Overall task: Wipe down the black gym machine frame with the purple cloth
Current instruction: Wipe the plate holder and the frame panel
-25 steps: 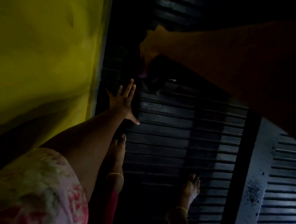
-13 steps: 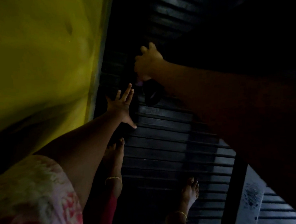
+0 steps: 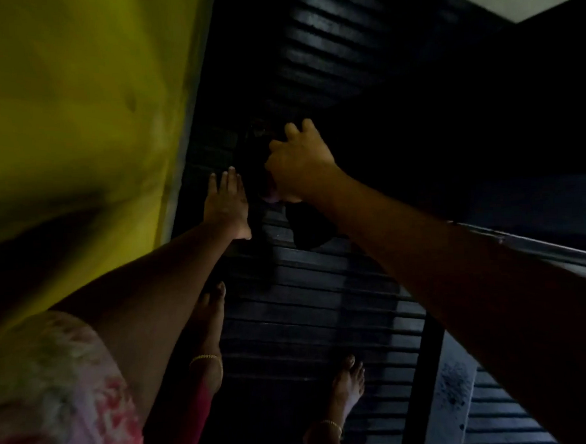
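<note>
Room: a very dim space, with a yellow wall filling the left side and a black ribbed floor mat running from near to far through the middle.
Floor: two bare feet stood on the mat, the left foot near the wall and the right foot nearer the bottom edge, each with a thin anklet.
Machine frame: the black frame was a dark shape just ahead of both hands; its outline was lost in shadow, so its long axis could not be told.
Right hand: the right hand was the farther-reaching one, fingers curled round the purple cloth and pressing it against the dark frame.
Cloth: only a small purple edge showed under the right palm, on its left side; the rest was hidden by the hand.
Left hand: the left hand lay flat with straight fingers, holding nothing, just left of the cloth and seemingly braced on a dark surface.
Key relation: the frame lay directly under and beyond the right fingers, so that hand, not the left, looked placed to carry the next wiping stroke.
</note>
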`<state>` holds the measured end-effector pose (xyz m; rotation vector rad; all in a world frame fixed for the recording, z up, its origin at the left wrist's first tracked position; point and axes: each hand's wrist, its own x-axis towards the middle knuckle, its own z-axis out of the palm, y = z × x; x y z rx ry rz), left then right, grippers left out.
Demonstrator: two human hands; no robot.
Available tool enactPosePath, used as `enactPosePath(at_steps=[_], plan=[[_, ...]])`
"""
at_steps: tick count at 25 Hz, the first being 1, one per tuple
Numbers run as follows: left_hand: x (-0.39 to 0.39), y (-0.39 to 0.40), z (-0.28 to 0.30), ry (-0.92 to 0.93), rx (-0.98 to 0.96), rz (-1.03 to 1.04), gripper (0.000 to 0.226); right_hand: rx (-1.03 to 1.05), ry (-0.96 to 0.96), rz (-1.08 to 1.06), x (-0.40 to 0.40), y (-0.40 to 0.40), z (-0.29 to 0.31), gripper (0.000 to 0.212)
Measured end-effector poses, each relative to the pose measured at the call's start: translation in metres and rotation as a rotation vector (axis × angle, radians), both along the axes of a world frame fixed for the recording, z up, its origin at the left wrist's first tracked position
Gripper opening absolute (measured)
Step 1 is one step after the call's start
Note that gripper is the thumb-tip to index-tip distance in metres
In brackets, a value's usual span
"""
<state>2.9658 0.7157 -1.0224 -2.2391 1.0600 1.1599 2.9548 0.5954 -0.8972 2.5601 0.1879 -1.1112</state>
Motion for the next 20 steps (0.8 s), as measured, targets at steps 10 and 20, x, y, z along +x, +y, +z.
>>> enactPosePath(at_steps=[10,20], plan=[[0.027,-0.064,0.078,0.132,-0.585,-0.025,0.099,-0.160,-0.115,-0.134,-0.023,-0.008,0.092,0.079],[0.002,-0.095,0.130,0.227,-0.990,0.196,0.116,-0.191,-0.178,-0.171,-0.044,-0.030,0.184,0.063]])
